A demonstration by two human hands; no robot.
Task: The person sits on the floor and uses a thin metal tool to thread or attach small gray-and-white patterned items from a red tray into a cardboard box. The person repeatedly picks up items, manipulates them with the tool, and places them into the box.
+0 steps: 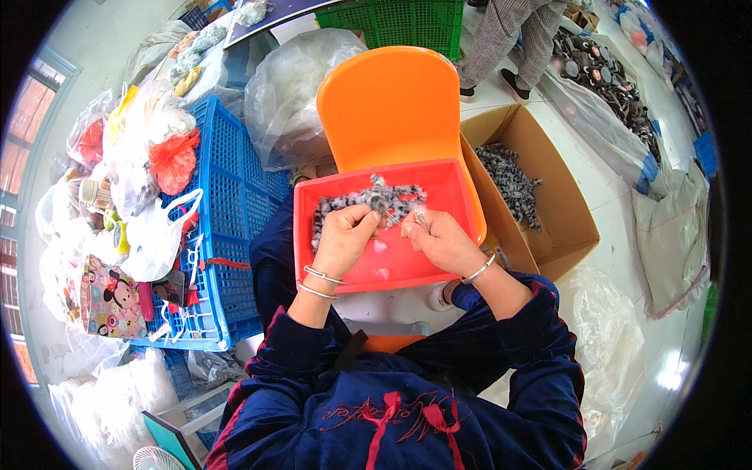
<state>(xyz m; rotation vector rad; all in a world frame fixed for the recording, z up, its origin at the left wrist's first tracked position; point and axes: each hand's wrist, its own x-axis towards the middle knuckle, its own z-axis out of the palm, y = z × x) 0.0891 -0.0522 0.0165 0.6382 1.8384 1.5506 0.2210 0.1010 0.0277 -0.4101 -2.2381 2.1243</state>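
Over a red plastic tray [356,278], both my hands work close together. My left hand [342,237] pinches a small grey-and-black striped furry piece [377,192] between thumb and fingers. In my right hand [445,241] is a slim metal tool [421,222], its tip meeting the furry piece beside my left fingertips; my fingers hide which kind of tool it is. Several more striped furry pieces [327,206] lie along the tray's far and left sides, with white fluff [381,247] on its bottom. The tray rests on an orange chair [392,110].
Right of the chair, a cardboard box [568,211] holds many striped furry pieces. At left stands a blue crate [235,188] topped with bags. Behind are a clear bag of white stuffing [294,94] and a green crate [399,27]. A person's legs [509,39] show at the back.
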